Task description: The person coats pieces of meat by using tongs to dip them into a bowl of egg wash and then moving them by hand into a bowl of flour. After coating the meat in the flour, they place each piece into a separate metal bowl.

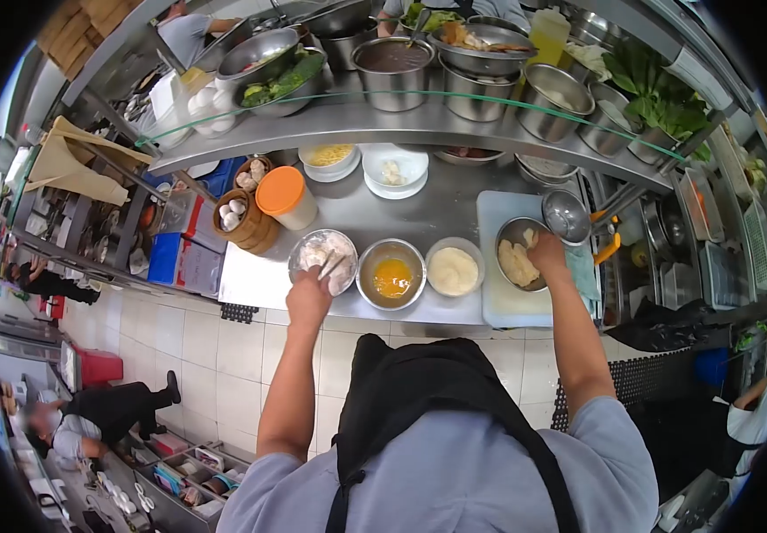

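Over powder [321, 248], the left hand [309, 296] clamps its fingers round a utensil [336, 265], likely for cleanliness. The right hand [548, 253] is at pale pieces [516, 265], finger grip unclear.

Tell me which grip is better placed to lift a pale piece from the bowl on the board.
The right grip, I'd judge: it is at that bowl, while the left grip holds a utensil at the bowl beside the egg.

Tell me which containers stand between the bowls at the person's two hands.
In the head view, left to right: a metal bowl of yellow liquid and a round tub of pale contents.
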A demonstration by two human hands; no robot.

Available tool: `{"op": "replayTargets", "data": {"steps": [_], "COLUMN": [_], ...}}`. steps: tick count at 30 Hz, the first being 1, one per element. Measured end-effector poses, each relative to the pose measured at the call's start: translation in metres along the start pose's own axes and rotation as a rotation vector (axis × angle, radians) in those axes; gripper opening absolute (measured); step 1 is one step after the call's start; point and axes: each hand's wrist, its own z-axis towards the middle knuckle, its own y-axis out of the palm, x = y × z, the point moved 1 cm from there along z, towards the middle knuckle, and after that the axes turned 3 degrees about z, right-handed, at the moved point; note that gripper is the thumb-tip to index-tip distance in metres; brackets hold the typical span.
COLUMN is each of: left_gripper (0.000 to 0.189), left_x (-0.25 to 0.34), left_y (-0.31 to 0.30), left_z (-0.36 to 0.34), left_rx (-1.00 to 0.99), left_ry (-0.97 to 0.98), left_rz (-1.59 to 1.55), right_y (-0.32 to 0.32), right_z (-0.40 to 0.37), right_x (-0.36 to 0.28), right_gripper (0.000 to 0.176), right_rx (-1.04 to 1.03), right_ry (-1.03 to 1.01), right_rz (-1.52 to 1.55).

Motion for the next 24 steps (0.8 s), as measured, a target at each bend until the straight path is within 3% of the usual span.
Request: {"op": "replayTargets", "data": {"steps": [1, 5, 7, 15, 22, 24], "left_gripper": [0.031, 0.038, 0.041, 0.035, 0.024, 0.025], "left_x": [0.003, 0.015, 0.022, 0.007, -0.045, -0.058], "left_y": [0.006, 0.033, 0.038, 0.059, 0.044, 0.032], "left_z": [0.001, 0.001, 0.002, 0.017, 0.044, 0.050], "left_rx": [-0.019, -0.100, -0.117, -0.098, 0.168, 0.033], "left_ry": [0.003, 0.015, 0.015, 0.054, -0.054, -0.173], "left_rz": [0.039, 0.146, 0.150, 0.153, -0.300, -0.563], "right_y": [0.004, 0.000, -0.002, -0.008, -0.015, -0.024], "right_z": [-0.002, -0.020, -0.025, -0.054, -0.068, -0.072], "right_x": [-0.002, -0.031, -0.045, -0.055, -0.033, -0.036], "right_gripper": [0.033, 0.034, 0.030, 0.025, 0.021, 0.021], "right_rx": [-0.046, 0.035, -0.101, -0.057, -0.028, -0.012], "right_ry": [-0.012, -0.003, 0.100, 0.124, 0.119, 0.117], "right_rz": [-0.104, -0.042, 0.226, 0.406, 0.640, 0.647]}}
